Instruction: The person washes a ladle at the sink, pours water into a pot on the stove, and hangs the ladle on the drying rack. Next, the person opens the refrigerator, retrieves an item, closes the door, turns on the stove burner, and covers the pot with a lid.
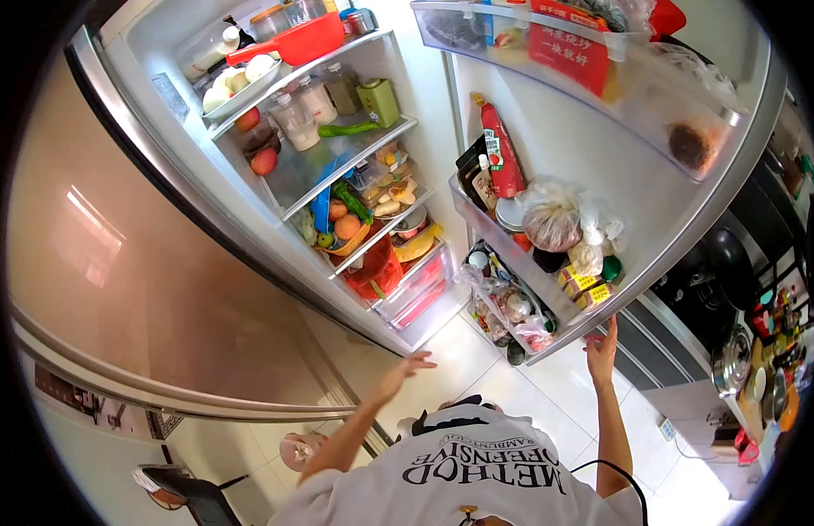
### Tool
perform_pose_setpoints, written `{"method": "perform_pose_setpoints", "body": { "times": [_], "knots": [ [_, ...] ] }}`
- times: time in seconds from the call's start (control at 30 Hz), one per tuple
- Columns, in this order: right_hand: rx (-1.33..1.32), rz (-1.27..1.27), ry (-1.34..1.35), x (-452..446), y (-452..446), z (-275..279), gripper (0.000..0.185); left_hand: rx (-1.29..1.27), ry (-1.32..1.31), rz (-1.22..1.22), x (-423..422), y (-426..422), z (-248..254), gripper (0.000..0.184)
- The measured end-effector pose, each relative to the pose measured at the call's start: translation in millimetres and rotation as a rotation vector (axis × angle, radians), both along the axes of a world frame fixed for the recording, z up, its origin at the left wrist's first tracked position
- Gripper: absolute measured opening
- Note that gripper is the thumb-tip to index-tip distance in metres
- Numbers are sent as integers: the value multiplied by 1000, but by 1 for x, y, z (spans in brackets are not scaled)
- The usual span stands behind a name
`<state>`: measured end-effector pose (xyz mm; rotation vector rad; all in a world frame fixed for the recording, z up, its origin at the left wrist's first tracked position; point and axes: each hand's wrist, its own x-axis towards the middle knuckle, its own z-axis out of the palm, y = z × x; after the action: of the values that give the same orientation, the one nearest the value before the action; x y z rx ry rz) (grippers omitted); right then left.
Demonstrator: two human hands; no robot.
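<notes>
Beside the lower front corner of the fridge compartment, my left hand (398, 379) reaches forward with its fingers spread and nothing in them. My right hand (603, 352) is at the outer edge of the open refrigerator door (670, 263), its fingers bent round that edge. Glass shelves inside the refrigerator (302, 180) carry a red strainer (310, 39), a plate of eggs (236, 83), jars (295, 121), a green pepper (348, 129) and a basket of fruit (347, 230). The door bins hold a red sauce pouch (502, 149), tied plastic bags (552, 215) and small yellow boxes (586, 287).
A closed brown refrigerator door (161, 254) stands on the left. At right is a counter with a black wok (730, 254), pans and bottles. White floor tiles (547, 394) lie below. A black chair (192, 495) is at the lower left.
</notes>
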<state>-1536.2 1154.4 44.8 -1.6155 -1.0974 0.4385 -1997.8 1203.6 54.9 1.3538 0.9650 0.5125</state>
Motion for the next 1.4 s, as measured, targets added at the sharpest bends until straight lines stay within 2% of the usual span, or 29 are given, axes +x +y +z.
{"method": "perform_pose_setpoints", "body": {
  "times": [0.07, 0.13, 0.17, 0.23, 0.3, 0.37, 0.4, 0.43, 0.47, 0.6, 0.73, 0.9, 1.03, 1.1, 1.17, 1.23, 1.33, 1.4],
  "knots": [
    [-57, -80, 21, -3, -1, -10, 68, -87, 4, 43, 21, -27, 31, 43],
    [-182, -182, 16, -6, 2, -31, 57, 85, 47, -111, 26, -29, 7, 38],
    [-292, -29, 47, -15, -5, -38, 49, 172, 68, -185, 26, -30, -5, 38],
    [-503, 282, 106, -49, -13, -31, 35, 358, 246, -234, 42, -28, 17, 47],
    [-376, 462, 355, -131, -18, 28, 24, 538, 466, -296, 61, -29, 34, 57],
    [-412, 623, 242, -184, -22, 67, 20, 719, 728, -378, 81, -33, 38, 66],
    [-337, 644, 194, -200, -23, 73, 19, 827, 763, -385, 87, -34, 33, 65],
    [-260, 662, 146, -213, -24, 75, 18, 828, 777, -368, 93, -35, 28, 65],
    [-237, 578, 72, -223, -26, 73, 16, 828, 791, -350, 98, -36, 24, 65],
    [-264, 542, 27, -229, -34, 84, 14, 853, 798, -350, 100, -41, 25, 66],
    [-157, 456, -175, -225, -38, 73, 12, 941, 780, -380, 109, -47, 12, 66],
    [-158, 514, -175, -218, -43, 87, 9, 909, 795, -452, 119, -50, 38, 63],
    [-160, 511, -264, -215, -36, 87, 9, 978, 861, -452, 126, -52, 27, 66],
    [-179, 544, -254, -215, -37, 86, 10, 1030, 897, -444, 125, -52, 13, 70],
    [-204, 584, -194, -214, -37, 86, 10, 970, 892, -454, 124, -57, 9, 67],
    [-233, 632, -92, -205, -34, 88, 9, 934, 897, -456, 125, -57, 14, 66],
    [-122, 688, -217, -192, -32, 75, 11, 891, 917, -473, 128, -54, 29, 68],
    [-158, 707, -67, -183, -33, 75, 14, 840, 931, -519, 126, -53, 40, 70]
  ]
}}
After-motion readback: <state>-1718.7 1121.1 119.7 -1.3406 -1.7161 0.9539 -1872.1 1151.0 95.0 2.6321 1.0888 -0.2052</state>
